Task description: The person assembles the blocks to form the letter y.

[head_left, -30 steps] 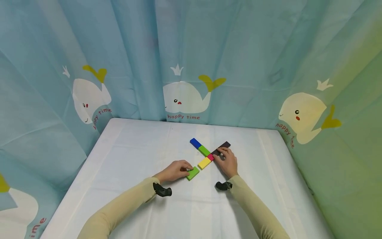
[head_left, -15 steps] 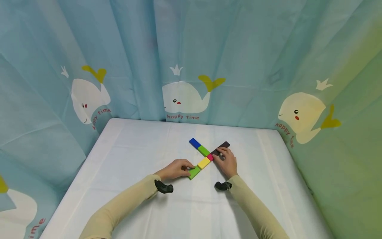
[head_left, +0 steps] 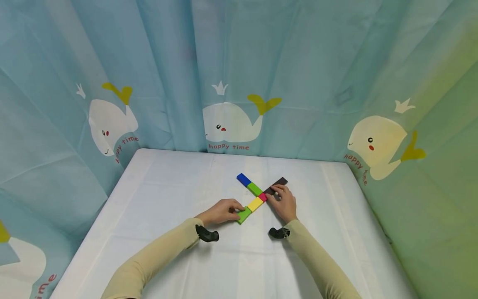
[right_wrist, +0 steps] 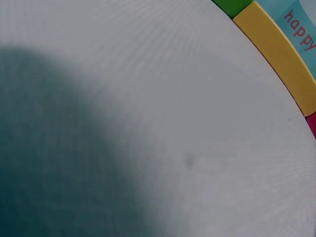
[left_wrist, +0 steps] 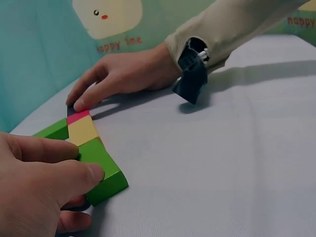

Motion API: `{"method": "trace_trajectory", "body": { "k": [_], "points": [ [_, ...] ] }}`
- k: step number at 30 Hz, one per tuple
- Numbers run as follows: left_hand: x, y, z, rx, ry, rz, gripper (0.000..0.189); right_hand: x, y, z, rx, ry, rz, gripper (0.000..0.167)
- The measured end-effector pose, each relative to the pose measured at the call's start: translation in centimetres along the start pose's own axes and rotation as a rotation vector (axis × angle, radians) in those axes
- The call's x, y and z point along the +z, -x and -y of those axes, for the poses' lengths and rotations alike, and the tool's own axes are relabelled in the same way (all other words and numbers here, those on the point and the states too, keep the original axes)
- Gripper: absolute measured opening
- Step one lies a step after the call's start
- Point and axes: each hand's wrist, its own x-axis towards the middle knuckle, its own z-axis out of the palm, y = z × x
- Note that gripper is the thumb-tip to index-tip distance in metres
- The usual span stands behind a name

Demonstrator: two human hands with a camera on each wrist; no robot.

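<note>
My left hand (head_left: 223, 211) pinches a green block (head_left: 244, 215) between thumb and fingers, flat on the table. Its far end meets a yellow block (head_left: 255, 204), and past that comes a small red block (head_left: 263, 197). From the red one a second green block (head_left: 254, 189) and a blue block (head_left: 244, 179) branch off to the back left. A dark block (head_left: 279, 181) runs to the back right. My right hand (head_left: 286, 203) holds the dark block near the red one, its thumb at the joint. In the right wrist view the yellow block (right_wrist: 276, 54) shows at the upper right corner.
White cloth covers the table (head_left: 179, 178). Blue-green curtains (head_left: 313, 62) with printed whales hang along its back and sides. Each wrist wears a black camera mount, the left one (head_left: 207, 234) and the right one (head_left: 279, 233), hanging low over the cloth.
My left hand has slid the green block away to the back right, closing the gap to the yellow block. The right hand has stayed in place.
</note>
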Motion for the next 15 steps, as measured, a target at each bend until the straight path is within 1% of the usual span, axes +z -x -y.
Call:
{"method": "trace_trajectory", "body": {
  "k": [8,15],
  "points": [
    [-0.19,-0.07,-0.33,0.017,-0.025,0.019,0.034,0.01,0.0,-0.04,-0.01,-0.005,-0.014,0.046],
    [-0.52,-0.08,-0.57,0.043,-0.018,0.016,0.032,-0.04,-0.14,-0.02,-0.008,-0.006,-0.012,0.046]
  ]
}}
